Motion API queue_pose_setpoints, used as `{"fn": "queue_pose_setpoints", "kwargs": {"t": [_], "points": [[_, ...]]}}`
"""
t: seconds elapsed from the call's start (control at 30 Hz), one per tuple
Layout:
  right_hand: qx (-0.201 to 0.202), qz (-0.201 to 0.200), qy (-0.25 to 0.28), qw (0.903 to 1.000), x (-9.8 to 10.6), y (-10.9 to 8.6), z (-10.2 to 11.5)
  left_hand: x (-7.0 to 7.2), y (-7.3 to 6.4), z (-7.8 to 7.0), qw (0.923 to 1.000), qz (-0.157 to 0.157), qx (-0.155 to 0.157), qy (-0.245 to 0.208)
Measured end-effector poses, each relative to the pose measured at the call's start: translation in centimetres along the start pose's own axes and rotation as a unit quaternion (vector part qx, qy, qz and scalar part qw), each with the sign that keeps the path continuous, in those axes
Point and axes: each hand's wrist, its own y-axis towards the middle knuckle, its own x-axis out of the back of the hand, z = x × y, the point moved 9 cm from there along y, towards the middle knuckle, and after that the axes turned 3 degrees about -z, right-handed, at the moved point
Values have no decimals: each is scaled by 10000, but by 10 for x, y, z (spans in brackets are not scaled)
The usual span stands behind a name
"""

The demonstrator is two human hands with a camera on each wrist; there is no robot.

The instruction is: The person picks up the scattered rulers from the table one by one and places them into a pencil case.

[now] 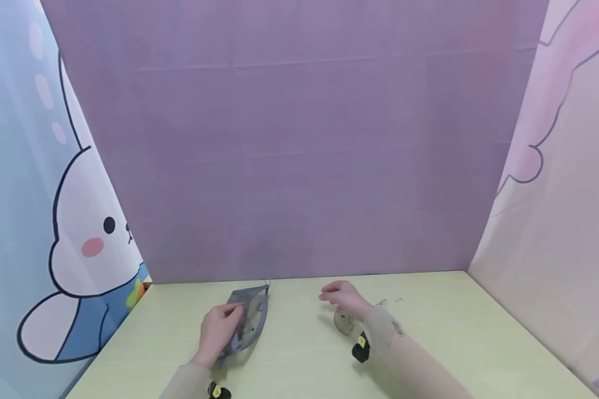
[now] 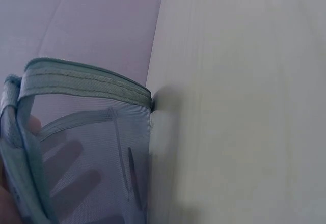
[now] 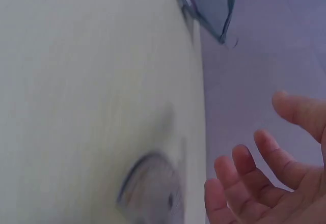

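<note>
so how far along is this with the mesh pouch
Done: the mesh pouch appears open, though whether anything is inside is unclear. In hand: the left hand grips the pouch; the right hand is empty above the table. Remaining, probably: the round piece on the table, outside the pouch.

Pouch (image 2: 104,152) is sheer fine mesh, soft and matt, edged in woven cloth tape (image 2: 84,84) with 2 stitch lines along the top band; round piece (image 1: 344,322) looks like thin see-through plastic, too blurred close up to call gloss. Desk (image 1: 294,354) reads smooth, pale wood or wood-look laminate, low sheen. Backdrop (image 1: 299,138) is matt cloth with faint creases, side drapes (image 1: 574,221) smooth printed fabric, sleeves (image 1: 411,354) plain matt cloth.
</note>
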Motion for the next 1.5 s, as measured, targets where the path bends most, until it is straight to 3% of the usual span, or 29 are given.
{"fn": "queue_pose_setpoints", "kwargs": {"t": [0.1, 0.27, 0.4, 0.53, 0.6, 0.67, 1.17, 1.3, 1.37, 1.5], "points": [[15, -115, -273, 9996, 11, -5, -11, 0, -1, 1, 10000, 16, 41, -6], [73, -465, -1278, 9907, 28, -11, -22, 1, -1, 1, 10000, -5, -4, 62], [103, -573, -2227, 9732, 39, -16, -28, 1, -1, 3, 10000, 2, -8, 47], [-12, -489, -3188, 9466, 44, -20, -34, 0, 0, 5, 10000, 17, 42, 16], [-48, -395, -3484, 9365, 44, -21, -36, 0, 0, 5, 10000, 18, 65, 7], [-104, -327, -3582, 9330, 44, -23, -38, -1, 0, 5, 10000, 22, 78, -7], [-9, -222, -3803, 9246, 43, -27, -31, -3, 0, 3, 9998, 93, 75, -145], [2, -184, -3722, 9280, 44, -23, -32, -4, -1, 0, 9996, 142, 60, -223], [14, -204, -3533, 9353, 45, -21, -32, -4, -1, -1, 9997, 143, 40, -195], [-19, -320, -2791, 9597, 48, -15, -35, -3, -2, 1, 9998, 117, 60, -151]]}}
